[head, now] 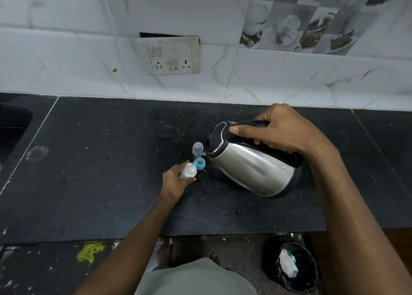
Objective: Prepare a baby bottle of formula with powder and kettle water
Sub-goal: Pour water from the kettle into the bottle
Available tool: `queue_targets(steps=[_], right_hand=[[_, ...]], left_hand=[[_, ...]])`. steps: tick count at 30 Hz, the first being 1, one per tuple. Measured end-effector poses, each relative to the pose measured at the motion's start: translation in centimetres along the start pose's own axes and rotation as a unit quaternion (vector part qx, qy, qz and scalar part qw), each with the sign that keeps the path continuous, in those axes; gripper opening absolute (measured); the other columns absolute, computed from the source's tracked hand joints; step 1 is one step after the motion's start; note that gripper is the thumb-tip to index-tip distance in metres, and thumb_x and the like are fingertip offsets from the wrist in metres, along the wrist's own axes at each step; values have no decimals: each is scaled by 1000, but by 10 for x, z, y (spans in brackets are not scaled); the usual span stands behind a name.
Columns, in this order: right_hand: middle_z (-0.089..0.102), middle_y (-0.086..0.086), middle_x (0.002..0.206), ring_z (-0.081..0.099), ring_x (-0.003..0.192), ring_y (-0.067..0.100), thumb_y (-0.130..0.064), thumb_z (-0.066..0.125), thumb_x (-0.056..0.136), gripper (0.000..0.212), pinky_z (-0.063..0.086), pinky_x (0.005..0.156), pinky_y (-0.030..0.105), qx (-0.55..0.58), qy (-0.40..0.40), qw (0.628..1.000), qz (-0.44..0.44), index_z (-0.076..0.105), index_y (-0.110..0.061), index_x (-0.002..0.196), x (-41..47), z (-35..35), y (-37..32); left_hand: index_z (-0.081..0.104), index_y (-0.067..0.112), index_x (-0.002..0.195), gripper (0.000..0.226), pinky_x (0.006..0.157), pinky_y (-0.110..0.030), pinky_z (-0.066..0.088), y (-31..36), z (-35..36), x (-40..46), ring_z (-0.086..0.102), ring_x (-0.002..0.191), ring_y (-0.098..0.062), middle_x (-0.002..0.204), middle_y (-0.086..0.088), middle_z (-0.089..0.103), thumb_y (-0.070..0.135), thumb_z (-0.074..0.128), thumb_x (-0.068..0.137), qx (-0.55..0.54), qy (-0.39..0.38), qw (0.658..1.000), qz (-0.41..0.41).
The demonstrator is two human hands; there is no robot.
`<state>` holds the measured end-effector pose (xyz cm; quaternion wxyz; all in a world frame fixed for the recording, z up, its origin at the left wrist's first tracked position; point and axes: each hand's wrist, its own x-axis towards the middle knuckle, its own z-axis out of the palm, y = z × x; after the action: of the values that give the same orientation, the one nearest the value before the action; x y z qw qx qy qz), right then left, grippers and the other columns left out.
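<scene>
The bottle stands on the dark surface, near the middle of my view, with its mouth open at the top. I can see white contents low inside the clear body. My left hand is wrapped around the bottle from the near side, fingers closed on its wall.

A thin stream of water runs from the kettle spout down into the bottle mouth. The kettle is steel with a black lid, handle and base ring. It is tilted spout-down toward the left and held clear of the surface. My right hand grips the black handle on top, fingers curled under it and the thumb laid forward along the handle toward the lid.

Just beside the bottle, on its far right side, a blue collar with its nipple sits on the surface, directly under the spout. A clear cap lies just beyond the collar, close to the kettle lid.

Behind the surface is a white tiled wall with a socket plate. A black sink edge shows at far left. On the floor below right is a black bin holding white waste; a yellow-green scrap lies at lower left.
</scene>
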<state>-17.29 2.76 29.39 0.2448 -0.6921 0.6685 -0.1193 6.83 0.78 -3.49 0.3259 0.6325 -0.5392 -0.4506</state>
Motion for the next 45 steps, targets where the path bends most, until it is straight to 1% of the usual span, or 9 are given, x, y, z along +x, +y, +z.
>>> queue_targets(steps=[4, 11, 18, 22, 26, 30, 39, 42, 45], right_hand=[[55, 0, 42, 47, 37, 9, -80, 69, 77, 71, 36, 41, 19, 1, 0, 1000, -3, 69, -11, 59, -1, 1, -1], [55, -1, 41, 47, 36, 8, -77, 70, 78, 68, 35, 39, 15, 6, -1, 1000, -8, 69, -12, 59, -2, 1, -1], [55, 0, 41, 47, 36, 8, -77, 70, 79, 69, 34, 39, 15, 6, -2, 1000, -10, 69, -11, 59, -1, 1, -1], [54, -2, 40, 46, 36, 8, -76, 71, 79, 69, 34, 39, 16, 9, -3, 1000, -10, 69, -10, 60, 0, 4, 0], [53, -2, 39, 45, 35, 6, -73, 71, 81, 67, 34, 39, 15, 12, -5, 1000, -19, 69, -9, 59, 1, 8, 0], [53, -5, 38, 45, 33, 4, -69, 72, 83, 64, 33, 39, 14, 14, -8, 999, -30, 68, -10, 58, 3, 13, 2], [55, -7, 39, 46, 35, 3, -66, 73, 85, 63, 34, 41, 13, 32, -27, 999, -26, 69, -9, 59, 10, 35, 9], [55, -4, 41, 46, 35, 4, -67, 73, 85, 64, 35, 42, 15, 44, -27, 998, -20, 69, -9, 59, 13, 46, 15], [57, 0, 44, 48, 39, 7, -73, 71, 82, 69, 39, 46, 23, 58, -27, 998, -3, 69, -8, 60, 16, 58, 25]], left_hand=[[67, 14, 139, 72, 112, -40, 52, -1, 0, 0, 66, 123, -18, 137, -3, 69, 8, 94, 72, 4, -2, 1000, -2], [66, 14, 140, 71, 111, -39, 52, 2, -1, -2, 65, 121, -17, 136, -4, 70, 7, 93, 74, 1, -4, 1000, -3], [66, 14, 140, 72, 111, -39, 52, 1, -2, -2, 66, 121, -18, 135, -4, 70, 9, 94, 73, 12, -4, 1000, -1], [68, 15, 137, 70, 112, -37, 51, 1, -2, -2, 66, 122, -16, 136, -2, 70, 7, 94, 73, -2, -7, 1000, -10], [69, 15, 136, 70, 114, -39, 51, 0, -1, 0, 66, 122, -16, 137, -1, 70, 7, 95, 72, -8, -9, 1000, -15], [68, 15, 137, 70, 113, -37, 51, 0, -1, 0, 66, 122, -15, 137, -1, 69, 7, 94, 72, -11, -11, 1000, -19], [71, 17, 135, 68, 111, -39, 53, -5, -3, -1, 67, 123, -15, 136, 1, 70, 8, 95, 72, -28, -6, 999, -17], [71, 16, 134, 66, 110, -39, 54, -4, -3, -1, 67, 122, -15, 134, 0, 71, 9, 95, 72, -30, -5, 999, -10], [72, 16, 133, 65, 108, -39, 55, -3, -3, -4, 69, 119, -15, 131, 0, 73, 8, 94, 73, -37, -7, 999, -7]])
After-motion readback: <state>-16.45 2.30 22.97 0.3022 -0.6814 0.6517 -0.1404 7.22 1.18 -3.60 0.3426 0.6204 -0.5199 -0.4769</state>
